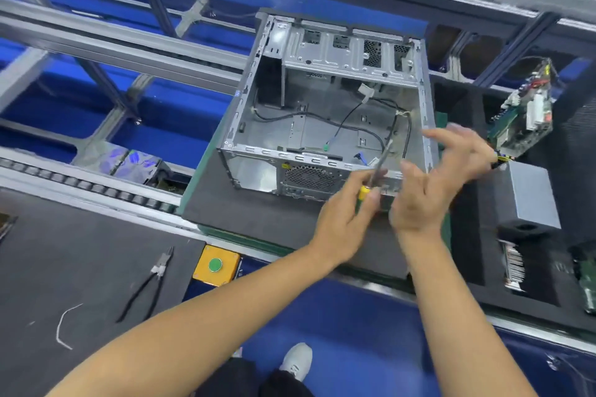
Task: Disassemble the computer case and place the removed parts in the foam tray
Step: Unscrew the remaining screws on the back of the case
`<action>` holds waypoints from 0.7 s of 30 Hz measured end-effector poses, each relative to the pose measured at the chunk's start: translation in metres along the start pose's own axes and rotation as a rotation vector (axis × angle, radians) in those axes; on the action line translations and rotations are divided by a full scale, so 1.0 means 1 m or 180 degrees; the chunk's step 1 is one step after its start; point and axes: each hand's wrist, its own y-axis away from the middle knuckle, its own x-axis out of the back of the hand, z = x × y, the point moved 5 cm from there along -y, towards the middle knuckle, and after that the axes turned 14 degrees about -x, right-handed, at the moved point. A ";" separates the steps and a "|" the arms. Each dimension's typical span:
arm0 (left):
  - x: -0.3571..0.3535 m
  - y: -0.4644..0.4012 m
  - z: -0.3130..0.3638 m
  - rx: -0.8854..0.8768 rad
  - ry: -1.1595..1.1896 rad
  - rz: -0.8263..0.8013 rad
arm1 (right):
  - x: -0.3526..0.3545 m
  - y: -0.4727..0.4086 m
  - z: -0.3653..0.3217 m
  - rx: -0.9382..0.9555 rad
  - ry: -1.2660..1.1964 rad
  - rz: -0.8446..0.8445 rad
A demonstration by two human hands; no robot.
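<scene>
The open metal computer case (254, 172) stands on a black foam pad (251, 219), with loose black cables (342, 121) lying on its floor. My left hand (342, 226) grips a screwdriver (375, 176) by its yellow-green handle, and the shaft points up over the case's near right edge. My right hand (432, 184) hovers beside it at the case's near right corner, fingers spread and blurred, holding nothing. The black foam tray (464, 255) lies to the right. It holds a motherboard (522, 119), a grey power supply (529, 196) and a finned heatsink (512, 264).
Pliers (151, 280) and a bent white tie (64, 325) lie on the dark mat at the lower left. A yellow box with a green button (216, 264) sits at the bench edge. A roller conveyor (80, 185) and aluminium rails run to the left.
</scene>
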 end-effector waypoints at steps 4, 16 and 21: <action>0.058 0.030 -0.031 0.0337 -0.0080 0.0554 | -0.092 -0.021 -0.009 -0.0064 0.0113 -0.2460; 0.104 0.057 -0.056 0.0310 -0.0396 0.0546 | -0.143 0.014 0.013 0.0388 0.1801 -0.4420; 0.111 0.061 -0.064 0.0321 -0.0493 0.0515 | -0.139 0.013 0.011 0.0301 0.1836 -0.4344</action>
